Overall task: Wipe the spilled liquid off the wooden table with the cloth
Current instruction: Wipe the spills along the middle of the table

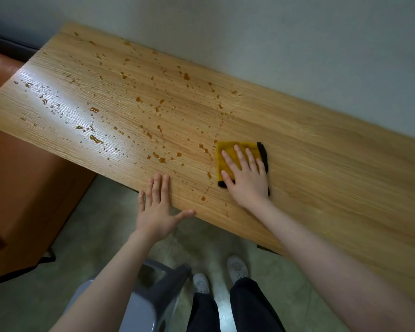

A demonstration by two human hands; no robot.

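Right hand (246, 178), fingers flat, presses our yellow cloth (228, 154); wooden table (333, 164) dry at right, brown droplets (94, 138) left remaining.

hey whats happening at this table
A person is standing at a wooden table cleaning up a spill. Their right hand presses flat on a folded yellow cloth with dark edging, while the left hand rests open on the near edge of the table. Brownish drops of spilled liquid are scattered over most of the tabletop to the left of the cloth, so most of the wiping is not yet done. The wood to the right of the cloth looks dry.
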